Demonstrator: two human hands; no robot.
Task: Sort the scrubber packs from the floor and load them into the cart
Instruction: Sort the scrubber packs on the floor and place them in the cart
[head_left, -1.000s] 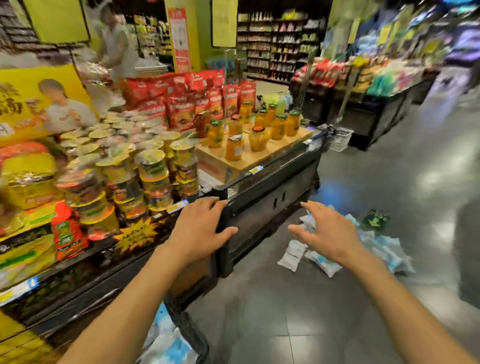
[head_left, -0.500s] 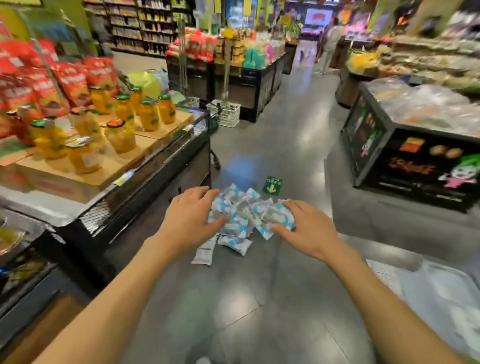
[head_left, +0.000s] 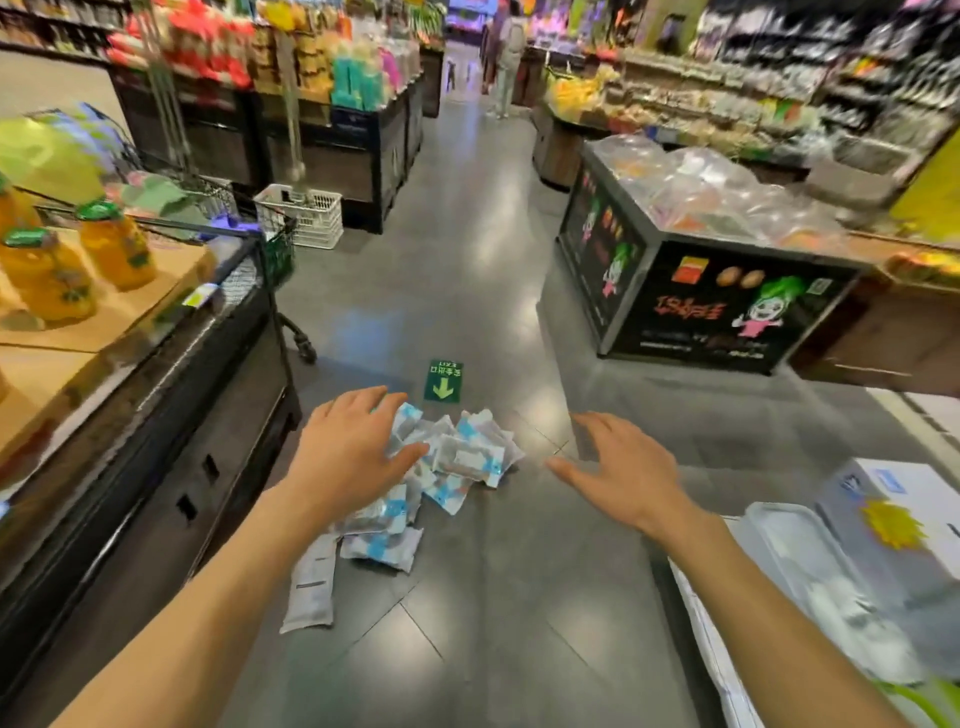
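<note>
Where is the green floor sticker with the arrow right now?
In the head view, the green arrow floor sticker lies mid-frame on the grey floor, just beyond the pile of white-and-blue scrubber packs.

White-and-blue scrubber packs (head_left: 457, 457) lie heaped on the grey floor (head_left: 519, 623).

Two hands (head_left: 353, 457), roughly ten scrubber packs (head_left: 467, 457), three juice bottles (head_left: 117, 249)

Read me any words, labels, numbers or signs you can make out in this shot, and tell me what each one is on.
Green floor sticker: a downward arrow; the small text above it is too blurred to read.
Black display bin: large red lettering and cartoon figures; not readable.
Scrubber packs: blue and white printing; too small to read.
Shelf price tag: blurred.
Jar labels: blurred.
No text here reads clearly.
</note>
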